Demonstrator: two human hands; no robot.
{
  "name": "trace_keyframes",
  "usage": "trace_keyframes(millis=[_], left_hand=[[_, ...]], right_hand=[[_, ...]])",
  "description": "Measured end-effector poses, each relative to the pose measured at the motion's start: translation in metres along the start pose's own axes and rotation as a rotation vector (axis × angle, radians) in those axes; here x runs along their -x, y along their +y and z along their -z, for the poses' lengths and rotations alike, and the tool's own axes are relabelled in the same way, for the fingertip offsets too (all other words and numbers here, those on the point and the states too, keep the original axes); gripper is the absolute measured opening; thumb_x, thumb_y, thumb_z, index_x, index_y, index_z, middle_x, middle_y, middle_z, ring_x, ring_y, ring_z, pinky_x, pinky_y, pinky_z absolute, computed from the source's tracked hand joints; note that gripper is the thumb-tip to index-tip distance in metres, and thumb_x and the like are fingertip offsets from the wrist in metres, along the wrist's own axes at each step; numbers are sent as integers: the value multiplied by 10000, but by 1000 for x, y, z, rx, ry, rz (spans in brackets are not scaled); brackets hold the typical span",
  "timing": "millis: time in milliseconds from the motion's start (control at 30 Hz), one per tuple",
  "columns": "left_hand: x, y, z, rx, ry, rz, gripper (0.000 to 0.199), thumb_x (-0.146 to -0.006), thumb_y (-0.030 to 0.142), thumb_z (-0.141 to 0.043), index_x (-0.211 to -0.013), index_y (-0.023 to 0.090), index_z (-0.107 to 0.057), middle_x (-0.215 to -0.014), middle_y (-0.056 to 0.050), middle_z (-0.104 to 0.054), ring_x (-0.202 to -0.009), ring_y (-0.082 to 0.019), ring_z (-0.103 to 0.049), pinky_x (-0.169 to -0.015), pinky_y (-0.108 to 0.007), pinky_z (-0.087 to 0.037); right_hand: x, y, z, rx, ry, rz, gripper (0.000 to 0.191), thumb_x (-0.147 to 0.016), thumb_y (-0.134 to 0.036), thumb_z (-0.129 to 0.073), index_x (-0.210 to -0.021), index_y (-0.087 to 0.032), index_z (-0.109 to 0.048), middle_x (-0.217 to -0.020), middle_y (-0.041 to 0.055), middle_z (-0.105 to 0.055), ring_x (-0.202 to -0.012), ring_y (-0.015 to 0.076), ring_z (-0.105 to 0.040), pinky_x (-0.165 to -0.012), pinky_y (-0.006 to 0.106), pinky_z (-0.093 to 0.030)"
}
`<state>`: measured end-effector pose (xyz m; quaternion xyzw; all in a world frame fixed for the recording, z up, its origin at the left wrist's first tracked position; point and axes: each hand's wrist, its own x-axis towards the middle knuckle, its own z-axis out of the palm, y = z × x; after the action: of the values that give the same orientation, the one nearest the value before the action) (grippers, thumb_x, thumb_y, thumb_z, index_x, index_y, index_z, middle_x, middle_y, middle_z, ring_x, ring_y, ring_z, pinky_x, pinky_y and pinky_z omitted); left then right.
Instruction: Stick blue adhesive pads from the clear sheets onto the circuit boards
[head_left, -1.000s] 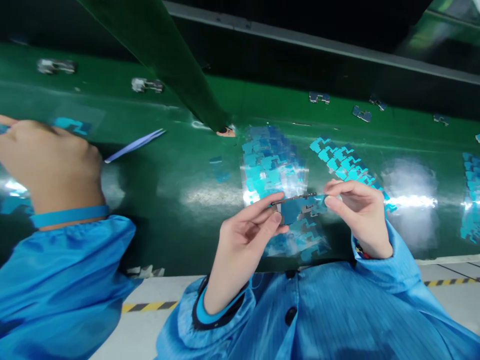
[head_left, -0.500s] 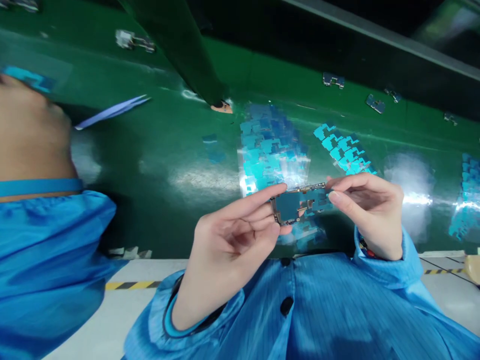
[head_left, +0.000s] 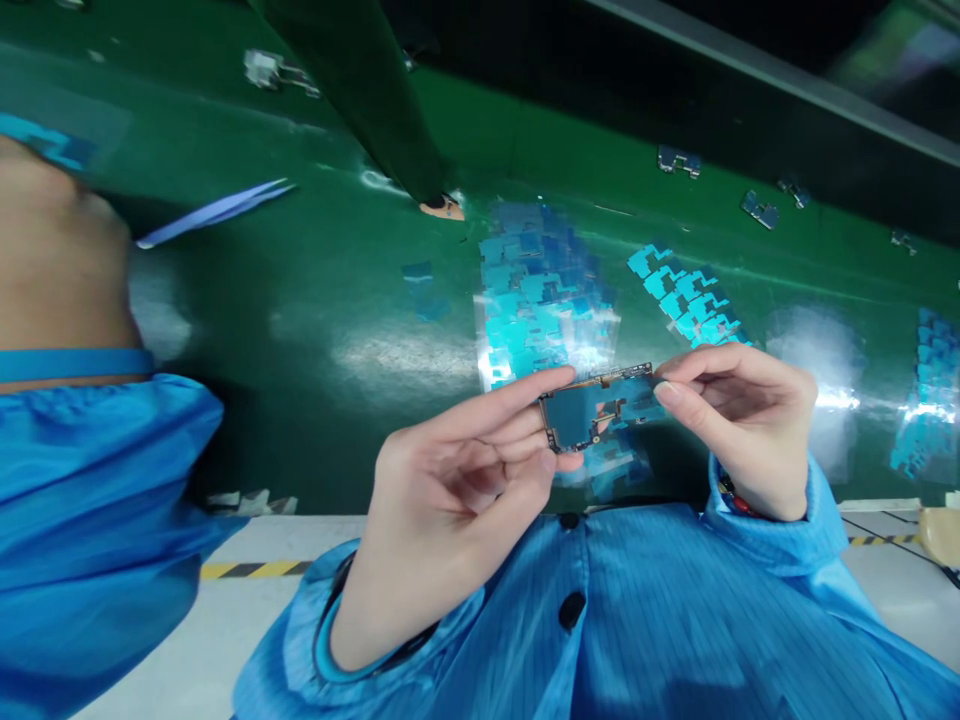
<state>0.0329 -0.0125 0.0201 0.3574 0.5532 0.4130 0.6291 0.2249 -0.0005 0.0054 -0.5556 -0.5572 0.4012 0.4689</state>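
A small circuit board (head_left: pixel 574 415) with a flat blue-grey area is held in front of my chest, above the green table. My left hand (head_left: pixel 480 475) grips its left end, with fingers along the far and near edges. My right hand (head_left: pixel 739 410) has thumb and index finger pinched together at the board's right end, at its upper corner. Whether those fingertips hold a bit of film or the board itself cannot be made out. Beyond the board lies a sheet of shiny blue cut film pieces (head_left: pixel 532 290).
A second film strip (head_left: pixel 686 295) lies right of the sheet, another (head_left: pixel 930 390) at far right. Several small boards (head_left: pixel 760 210) rest farther back. A dark green post (head_left: pixel 367 100) stands left of centre. Tweezers (head_left: pixel 217 212) lie near another person's arm (head_left: pixel 60 260).
The view has shifted slightly. The board stays between my hands, and my right fingertips remain pinched at its right end. The other person's arm appears a little farther left.
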Motion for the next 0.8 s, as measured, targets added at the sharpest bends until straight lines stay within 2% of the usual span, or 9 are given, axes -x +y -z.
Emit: trace_keyframes(millis=[167,400,800], left_hand=[[0,0,0,17,-1,-14,341,-766,103,-668,-1052,265,-764,-830,62,-804,-798,-124,-768,-738,-144,-620],[0,0,0,38,-3,-24,360,-758,91,-674,-1056,274,-761,-878,65,-806,-822,-119,-765,-751,-144,-617],[1,4,-2,12,15,-10,324,-764,106,-666,-1037,252,-761,-858,49,-807,-830,-145,-769,-732,-173,-632]], right_hand=[[1,-1,0,19,-14,25,137,-756,-93,-767,-800,-218,-731,-755,-38,-726,-690,79,-680,-684,156,-592],[-1,-3,0,37,-21,44,143,-761,-87,-761,-801,-221,-731,-752,-46,-723,-689,69,-671,-671,140,-583],[-1,-4,0,73,-10,32,111,-766,-123,-762,-805,-223,-731,-756,-29,-728,-678,98,-679,-648,188,-604]])
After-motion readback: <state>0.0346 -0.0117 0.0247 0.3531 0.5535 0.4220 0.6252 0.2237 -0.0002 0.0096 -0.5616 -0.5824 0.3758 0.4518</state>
